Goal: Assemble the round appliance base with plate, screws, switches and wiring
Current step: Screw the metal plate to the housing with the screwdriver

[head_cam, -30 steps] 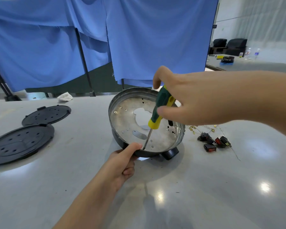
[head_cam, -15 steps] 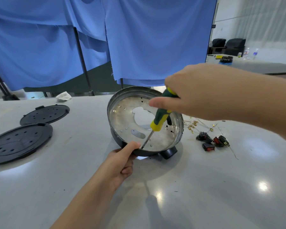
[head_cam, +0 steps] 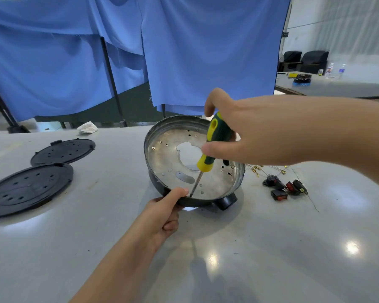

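Note:
The round appliance base (head_cam: 162,186) stands mid-table, tipped toward me, with a perforated silver metal plate (head_cam: 171,158) seated inside it. My left hand (head_cam: 164,217) grips the base's near rim, thumb over the edge. My right hand (head_cam: 245,132) holds a green-and-yellow screwdriver (head_cam: 212,145) by its handle, and the shaft tip (head_cam: 191,195) rests on the plate's near edge beside my left thumb. Several black and red rocker switches (head_cam: 282,186) and thin wires with gold terminals (head_cam: 269,168) lie to the right of the base.
Two black perforated round covers (head_cam: 26,189) (head_cam: 64,150) lie on the grey table at the left. A crumpled white scrap (head_cam: 87,127) sits at the table's far edge. Blue curtains on black stands hang behind. Another table (head_cam: 337,86) stands at the far right.
My right hand has turned on the screwdriver handle and the handle has rotated; its tip stays at the same spot on the plate. My left hand keeps its grip on the rim.

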